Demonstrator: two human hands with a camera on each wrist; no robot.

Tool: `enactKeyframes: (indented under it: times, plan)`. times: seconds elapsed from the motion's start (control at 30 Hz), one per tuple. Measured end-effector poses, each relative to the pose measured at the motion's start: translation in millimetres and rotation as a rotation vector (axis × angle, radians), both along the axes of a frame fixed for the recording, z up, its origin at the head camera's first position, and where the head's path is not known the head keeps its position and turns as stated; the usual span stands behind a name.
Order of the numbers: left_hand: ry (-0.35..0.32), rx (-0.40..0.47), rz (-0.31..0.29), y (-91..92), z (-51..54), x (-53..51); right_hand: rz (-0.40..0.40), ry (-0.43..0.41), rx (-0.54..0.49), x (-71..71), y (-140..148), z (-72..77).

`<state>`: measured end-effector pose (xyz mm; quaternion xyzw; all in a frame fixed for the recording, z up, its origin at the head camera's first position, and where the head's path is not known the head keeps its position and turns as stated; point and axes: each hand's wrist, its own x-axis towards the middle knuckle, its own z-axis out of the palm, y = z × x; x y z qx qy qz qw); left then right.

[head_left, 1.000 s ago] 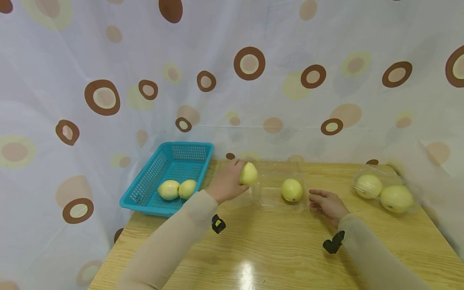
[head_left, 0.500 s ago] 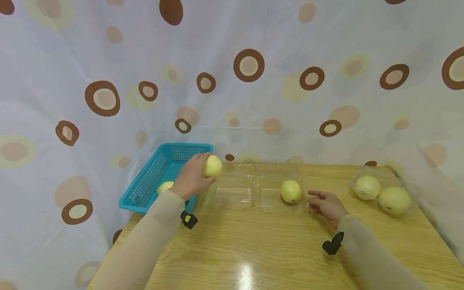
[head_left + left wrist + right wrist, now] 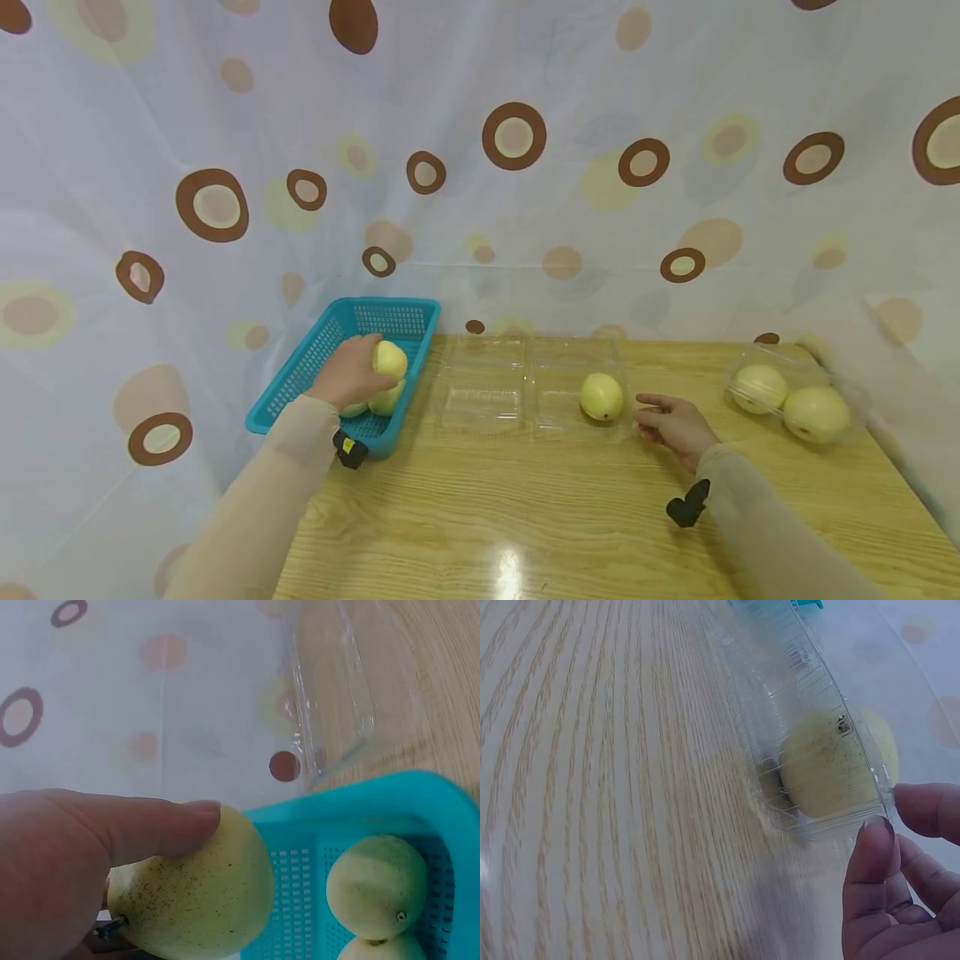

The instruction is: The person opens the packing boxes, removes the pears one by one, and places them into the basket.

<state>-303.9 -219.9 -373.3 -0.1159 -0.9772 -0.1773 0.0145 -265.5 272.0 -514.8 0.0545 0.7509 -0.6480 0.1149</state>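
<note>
My left hand (image 3: 348, 371) grips a pale yellow pear (image 3: 391, 360) above the blue plastic basket (image 3: 270, 398). In the left wrist view the thumb lies along the speckled pear (image 3: 199, 889), its stem pointing back toward the palm. Below it, two more pears (image 3: 376, 886) sit in the basket; in the head view the hand partly covers them. My right hand (image 3: 677, 427) is at the right end of a clear plastic container (image 3: 480, 408). In the right wrist view the thumb and a finger pinch the container's rim (image 3: 881, 791). One pear (image 3: 602, 397) lies in the container's right part.
Farther right on the wooden table (image 3: 525, 508), another clear plastic container (image 3: 795, 367) holds two pears (image 3: 817, 414). A patterned curtain (image 3: 480, 208) hangs directly behind the table. The basket stands at the left edge, close to the open container.
My left hand has carried the pear leftward from over the clear container to over the basket. The right hand has stayed at the container's right end.
</note>
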Motion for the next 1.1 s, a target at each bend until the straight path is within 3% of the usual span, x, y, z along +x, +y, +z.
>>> enactKeyframes:
  times: [0.27, 0.53, 0.9, 1.1]
  plan:
    - [-0.127, -0.072, 0.021, -28.4, -6.6, -18.2, 0.001, 0.005, 0.001, 2.6, -2, 3.5]
    - [-0.257, -0.157, 0.034, -35.1, -14.3, -26.2, -0.004, 0.009, 0.006, 0.9, 0, 0.7]
    - [-0.316, -0.164, 0.067, -41.3, -21.7, -31.5, 0.003, 0.017, 0.023, 0.9, 0, 0.9]
    - [-0.301, -0.161, 0.091, -43.1, -25.9, -29.9, 0.007, 0.016, 0.029, -0.4, 0, -2.5]
